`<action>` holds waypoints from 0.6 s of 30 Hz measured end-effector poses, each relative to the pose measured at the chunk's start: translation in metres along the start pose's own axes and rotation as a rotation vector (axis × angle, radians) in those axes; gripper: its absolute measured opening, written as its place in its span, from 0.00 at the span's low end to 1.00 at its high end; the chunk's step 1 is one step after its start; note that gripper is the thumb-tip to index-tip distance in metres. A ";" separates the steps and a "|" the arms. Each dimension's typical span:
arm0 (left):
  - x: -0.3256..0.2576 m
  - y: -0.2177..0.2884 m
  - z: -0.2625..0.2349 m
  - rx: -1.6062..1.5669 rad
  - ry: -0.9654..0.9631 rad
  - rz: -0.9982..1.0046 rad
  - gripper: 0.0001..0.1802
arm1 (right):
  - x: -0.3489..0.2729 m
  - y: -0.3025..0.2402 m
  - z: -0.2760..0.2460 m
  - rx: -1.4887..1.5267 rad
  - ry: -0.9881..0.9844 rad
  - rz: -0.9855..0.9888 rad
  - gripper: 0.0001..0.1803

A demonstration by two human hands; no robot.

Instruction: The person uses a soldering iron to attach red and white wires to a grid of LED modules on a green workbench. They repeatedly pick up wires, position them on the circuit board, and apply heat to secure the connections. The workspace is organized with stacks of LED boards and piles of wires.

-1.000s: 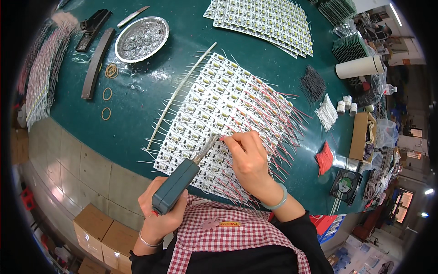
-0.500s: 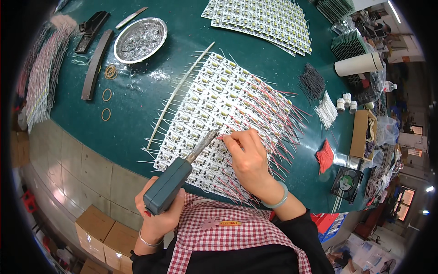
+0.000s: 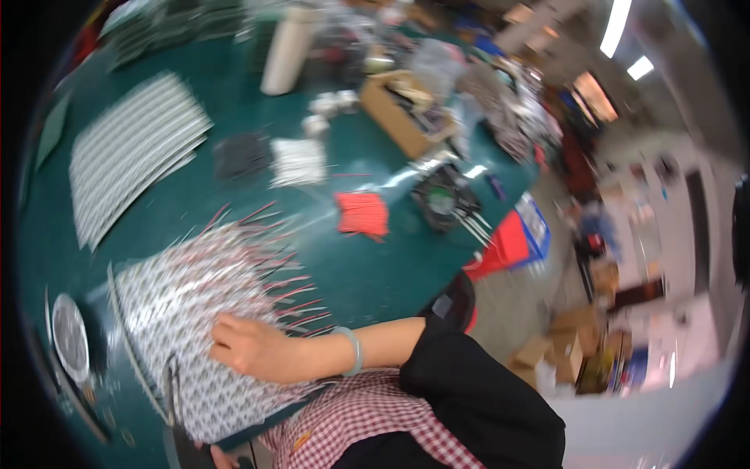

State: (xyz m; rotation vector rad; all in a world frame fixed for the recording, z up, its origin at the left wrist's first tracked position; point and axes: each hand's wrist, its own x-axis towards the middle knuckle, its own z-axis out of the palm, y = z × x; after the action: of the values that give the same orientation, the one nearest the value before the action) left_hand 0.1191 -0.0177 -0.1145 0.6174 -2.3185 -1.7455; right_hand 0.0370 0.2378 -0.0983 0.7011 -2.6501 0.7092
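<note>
Rested flat, fingers loosely spread and clamped on nothing: right hand (image 3: 254, 349), in the lower left of the frame, on top of the panel of small circuit boards (image 3: 183, 313). Lay under and around that hand, reaching to the left and down from it, flat, white and dark in a fine repeated pattern, a little blurred. Stuck out from the panel's upper right edge, just above the hand: many thin red and white wire leads (image 3: 266, 262), stiff and straight like bristles. Wore a pale smooth bangle (image 3: 353, 350) at the wrist.

Showed only as fingertips at the very bottom edge of the frame: left hand (image 3: 220, 457), beside a dark tool handle (image 3: 187, 449); could not tell if closed or apart. Ran up from there over the panel's lower left part: a thin metal tool tip (image 3: 169, 383).

Lay on the green tabletop (image 3: 375, 273), well apart to the upper right of the hand: 1 red bundle (image 3: 362, 213). Lay in the upper left: a stack of pale striped board strips (image 3: 133, 152). Sat at the far left edge: a round metal dish (image 3: 69, 336).
</note>
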 end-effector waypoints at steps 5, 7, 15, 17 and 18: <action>0.004 0.014 0.030 -0.030 0.036 0.124 0.12 | -0.055 0.025 -0.068 -0.171 0.183 0.230 0.07; 0.007 0.017 0.035 -0.032 0.015 0.149 0.12 | -0.081 0.036 -0.081 -0.308 0.234 0.349 0.06; 0.012 0.020 0.039 -0.112 0.037 0.161 0.12 | -0.130 0.063 -0.095 -0.746 0.023 0.424 0.02; 0.013 0.021 0.038 -0.141 0.056 0.150 0.12 | -0.127 0.069 -0.091 -0.796 -0.036 0.417 0.03; 0.014 0.021 0.035 -0.165 0.073 0.136 0.12 | -0.126 0.073 -0.090 -0.813 -0.061 0.408 0.04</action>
State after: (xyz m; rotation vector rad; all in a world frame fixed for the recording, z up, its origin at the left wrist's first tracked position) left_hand 0.0890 0.0117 -0.1069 0.4753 -2.0895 -1.7970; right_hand 0.1180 0.3888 -0.1024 -0.0452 -2.8023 -0.3365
